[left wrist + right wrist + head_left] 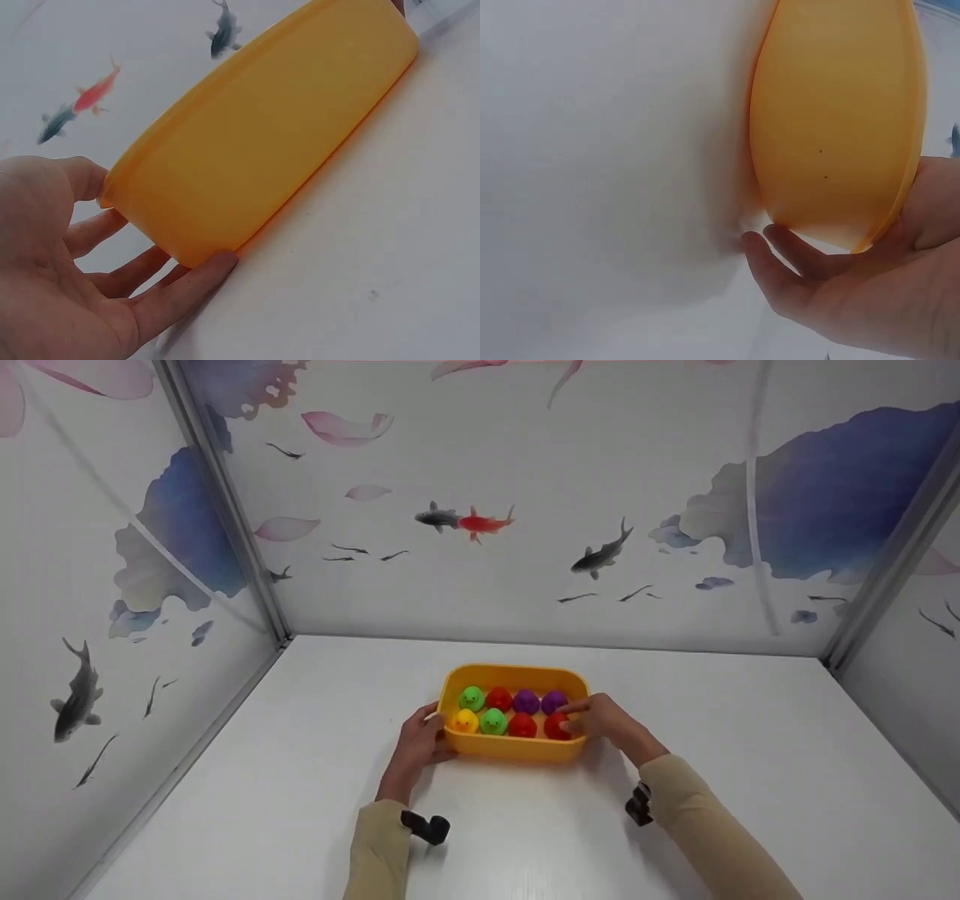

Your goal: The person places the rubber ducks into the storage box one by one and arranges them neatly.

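Observation:
A yellow plastic basin (517,746) with rounded corners holds several small toy ducks in two rows. Among them are a yellow duck (466,721), a green duck (493,721), a purple duck (526,702) and a red duck (523,725). My left hand (418,742) grips the basin's left end, thumb at the rim and fingertips low along its wall in the left wrist view. At the right end, my right hand (606,720) holds the basin. Its thumb and index finger reach over the rim beside a red duck (556,726), while other fingers (769,277) curl outside near the base.
Under the basin spreads a white table (517,840). White panels printed with fish and petals enclose it, with a back wall (517,592) behind and a side wall (90,607) on the left. Black camera mounts sit at the left wrist (427,828) and right wrist (639,804).

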The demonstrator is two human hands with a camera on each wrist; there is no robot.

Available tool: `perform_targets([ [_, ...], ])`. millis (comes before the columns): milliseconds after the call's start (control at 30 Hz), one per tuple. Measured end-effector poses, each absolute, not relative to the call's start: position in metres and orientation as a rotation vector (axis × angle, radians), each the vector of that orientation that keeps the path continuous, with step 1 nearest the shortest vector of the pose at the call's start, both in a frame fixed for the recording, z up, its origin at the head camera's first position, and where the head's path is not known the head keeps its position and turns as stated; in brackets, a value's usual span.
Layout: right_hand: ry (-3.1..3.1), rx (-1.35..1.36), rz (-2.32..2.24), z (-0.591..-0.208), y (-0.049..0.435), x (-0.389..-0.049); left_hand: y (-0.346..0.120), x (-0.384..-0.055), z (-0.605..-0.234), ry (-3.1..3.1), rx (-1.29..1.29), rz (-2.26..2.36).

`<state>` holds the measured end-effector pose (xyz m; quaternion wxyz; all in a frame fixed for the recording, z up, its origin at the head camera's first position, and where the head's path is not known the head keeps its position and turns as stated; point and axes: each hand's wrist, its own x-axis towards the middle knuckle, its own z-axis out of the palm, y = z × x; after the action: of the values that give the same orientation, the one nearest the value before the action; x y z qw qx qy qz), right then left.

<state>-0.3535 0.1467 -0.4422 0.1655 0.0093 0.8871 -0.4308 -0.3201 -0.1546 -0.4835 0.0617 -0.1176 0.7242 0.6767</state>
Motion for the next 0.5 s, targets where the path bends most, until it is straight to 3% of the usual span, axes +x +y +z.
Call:
perform_targets([
  [333,2.587,-0.138,-1.106,-0.413,0.164,-0.361,-0.166,-0.324,-0.469,2.279,-0.302,1.910],
  [500,2.736,-0.224,-0.979,-0.392,0.183,-0.370,-0.180,-0.330,-0.438,2.464,-0.120,1.598],
])
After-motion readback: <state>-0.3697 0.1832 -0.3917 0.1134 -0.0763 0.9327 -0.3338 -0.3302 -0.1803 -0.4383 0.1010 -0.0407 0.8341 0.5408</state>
